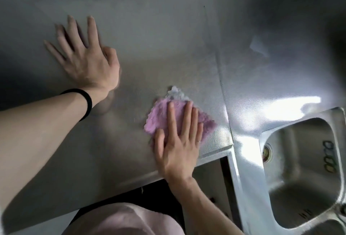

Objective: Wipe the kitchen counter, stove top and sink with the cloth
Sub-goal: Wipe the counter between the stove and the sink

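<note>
The pink cloth (157,117) is spread flat on the steel bench (159,38), near its front edge and just left of the sink (292,188). It is pressed down by the right grip (177,141), fingers straight and close together — nothing is pinched. The left grip (84,58) is laid on bare bench well apart, fingers spread. The cloth is judged soft, light and limp — likely to bunch or slide on smooth metal, so it is best driven under a flat palm at its middle.
</note>
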